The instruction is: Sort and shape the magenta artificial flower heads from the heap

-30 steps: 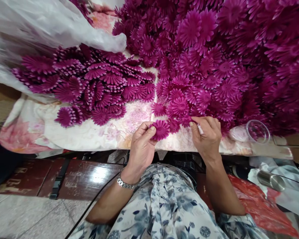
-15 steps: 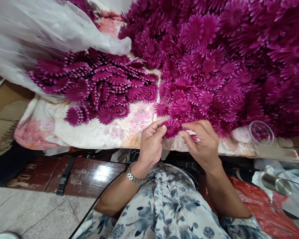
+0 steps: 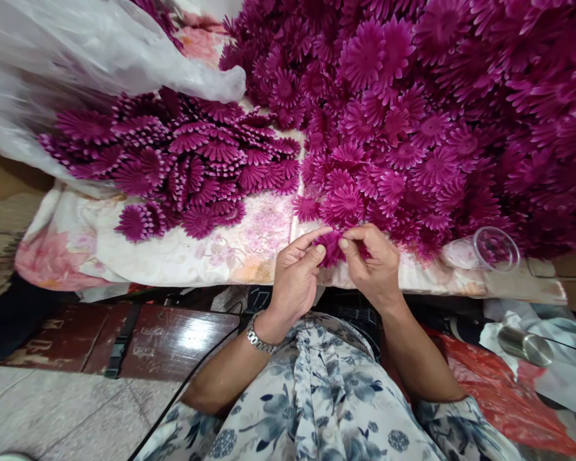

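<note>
1. Cloth-topped counter (image 3: 201, 261) stretches before the person; a deep loose heap of blossoms (image 3: 413, 147) fills its right side; stacked blossoms (image 3: 211, 150) lie in a smaller spread to the left, beside a white plastic bag (image 3: 125, 45).
2. Left hand (image 3: 295, 275) has thumb and forefinger pinched on the left edge of one purple flower (image 3: 330, 250); the bloom sits between the two hands, by the counter's near edge.
3. Right hand (image 3: 374, 266) meets it from the right, thumb and fingertip at its petals; whether they grip it or a second piece, I cannot tell.
4. Step in hand, as I judge it: two-handed fingertip work on that bloom; the next move seems to call for a steady left pinch and a light right touch.
</note>
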A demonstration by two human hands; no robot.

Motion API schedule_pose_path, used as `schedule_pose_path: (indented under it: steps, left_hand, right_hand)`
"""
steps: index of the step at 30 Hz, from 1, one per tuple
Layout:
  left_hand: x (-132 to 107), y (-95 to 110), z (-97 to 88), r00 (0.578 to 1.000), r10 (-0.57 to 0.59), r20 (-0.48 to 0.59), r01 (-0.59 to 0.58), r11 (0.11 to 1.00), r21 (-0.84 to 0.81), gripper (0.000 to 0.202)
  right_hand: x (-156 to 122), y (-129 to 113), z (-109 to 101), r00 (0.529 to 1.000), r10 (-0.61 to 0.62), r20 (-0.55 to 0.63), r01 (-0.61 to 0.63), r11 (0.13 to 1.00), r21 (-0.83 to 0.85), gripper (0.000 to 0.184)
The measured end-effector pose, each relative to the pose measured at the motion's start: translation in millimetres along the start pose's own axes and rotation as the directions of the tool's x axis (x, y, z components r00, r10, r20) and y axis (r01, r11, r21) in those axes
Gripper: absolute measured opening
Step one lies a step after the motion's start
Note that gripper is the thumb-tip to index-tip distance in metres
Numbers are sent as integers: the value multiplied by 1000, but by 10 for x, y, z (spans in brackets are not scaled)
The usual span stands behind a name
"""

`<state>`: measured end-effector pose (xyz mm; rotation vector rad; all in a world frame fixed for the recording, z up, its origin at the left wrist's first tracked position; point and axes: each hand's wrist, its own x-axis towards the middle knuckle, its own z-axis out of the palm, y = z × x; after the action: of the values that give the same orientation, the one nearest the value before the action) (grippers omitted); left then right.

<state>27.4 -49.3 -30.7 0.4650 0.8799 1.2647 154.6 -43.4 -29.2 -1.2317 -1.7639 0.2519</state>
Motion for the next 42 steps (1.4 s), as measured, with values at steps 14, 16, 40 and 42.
schedule_pose_path:
  steps: [14, 16, 40, 42]
  left_hand:
    - [-9, 8, 52, 1000, -14, -21, 14, 1000, -1, 24]
    - [-41, 3, 74, 999, -48, 8, 48, 999, 1, 25]
    - [-31, -6, 67, 999, -42, -11, 42, 999, -3, 27]
    - [-36, -17, 64, 999, -49, -13, 48, 999, -10, 28]
  right_hand:
    - [25, -63, -177, 991, -54, 119, 94, 929, -357, 17]
    - [32, -90, -103, 979, -37, 198, 92, 958, -273, 13]
    - [24, -37, -11, 969, -67, 239, 145, 934, -327, 16]
    - [22, -5, -9, 971, -84, 226, 157, 932, -326, 16]
